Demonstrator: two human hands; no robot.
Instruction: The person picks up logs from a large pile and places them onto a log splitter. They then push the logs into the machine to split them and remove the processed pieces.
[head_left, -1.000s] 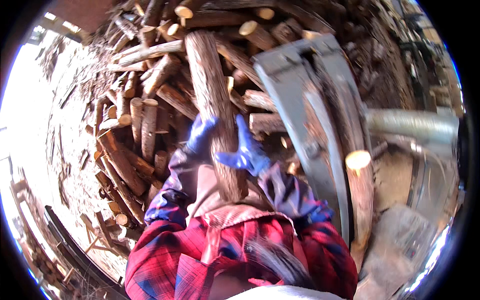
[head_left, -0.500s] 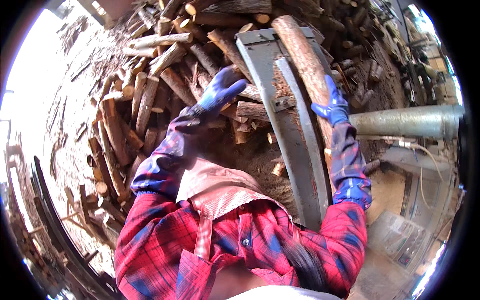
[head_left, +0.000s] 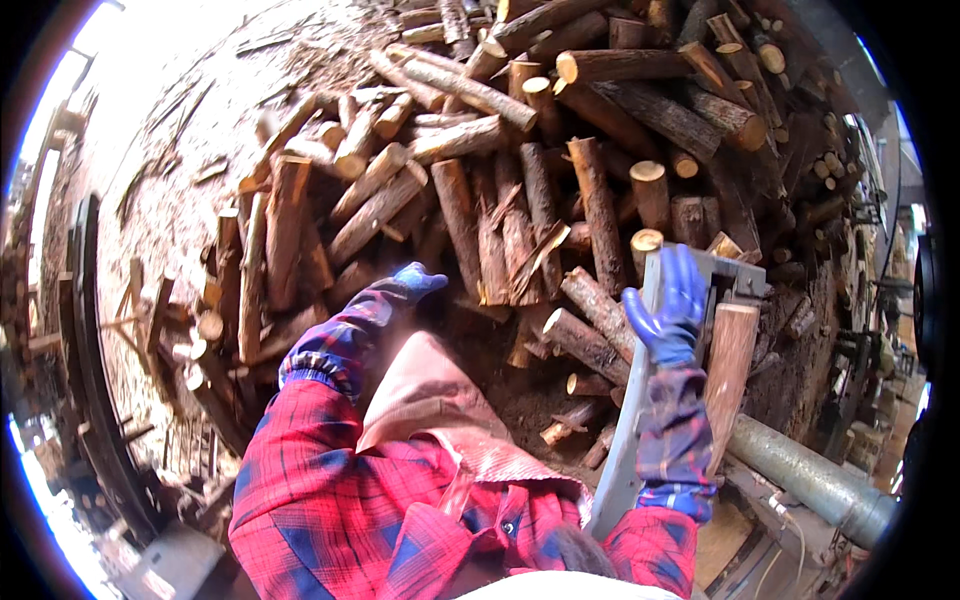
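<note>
My right hand (head_left: pixel 668 305), in a blue glove, has its fingers stretched out and its thumb apart. It is over the grey metal trough (head_left: pixel 625 455) near the far end and holds nothing. Right of it a peeled, reddish-brown log (head_left: pixel 732 365) lies lengthwise in the trough, partly behind my forearm. My left hand (head_left: pixel 418 281), also blue-gloved, hovers short of the log pile, nearest to some upright logs (head_left: pixel 492 250). Nothing shows in it; its fingers are foreshortened and appear loosely extended.
A large heap of cut logs (head_left: pixel 470 90) spreads ahead and to the left. Several short logs (head_left: pixel 585 345) lie left of the trough. A thick metal pipe (head_left: pixel 810 475) runs at the right. Dark metal rails (head_left: pixel 88 370) stand at the far left.
The view has turned left toward the pile. My right hand has come off the log onto the trough's left side. My left hand has drawn back nearer my body.
</note>
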